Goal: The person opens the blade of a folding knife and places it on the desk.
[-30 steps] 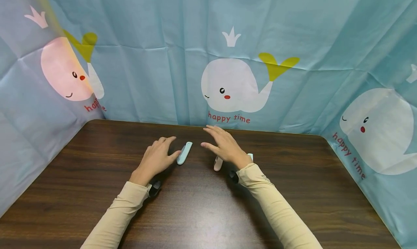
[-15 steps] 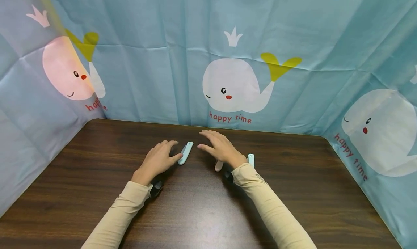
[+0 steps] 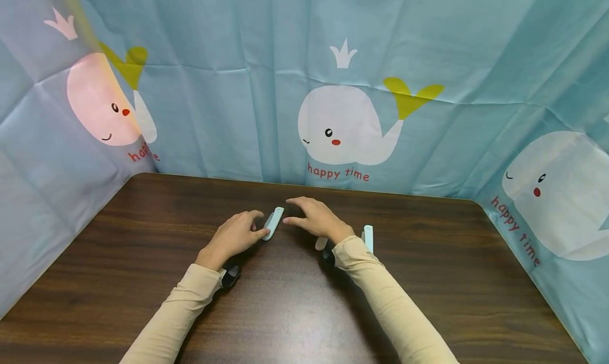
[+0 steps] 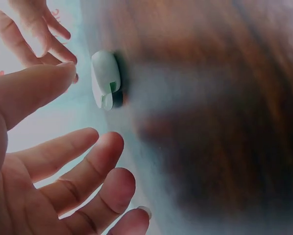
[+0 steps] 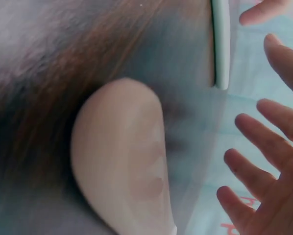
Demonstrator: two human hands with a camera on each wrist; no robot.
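- The left hand (image 3: 233, 236) is hovering beside the mint item (image 3: 274, 223); its thumb and fingers are standing apart with slight bends, gripping nothing. The left wrist view is showing a gap, but the head view is overlapping thumb and item, so light contact cannot be ruled out.
- The right hand (image 3: 315, 219) is hanging at the opposite side, fingers parted and loosely curved, holding nothing.
- The mint item is lying on the tabletop (image 3: 285, 311), toward the far edge, slightly left of midway between the side edges.
- The beige item (image 3: 321, 243) is lying below the right hand, partly hidden by it; the pale piece (image 3: 368, 237) is sitting nearer the right edge, partly covered by the right sleeve (image 3: 385, 290).
- Progress, as judged: work is standing at an early point. Both hands are flanking the mint item; no grip is showing, nothing is being lifted, and all handling is appearing outstanding.
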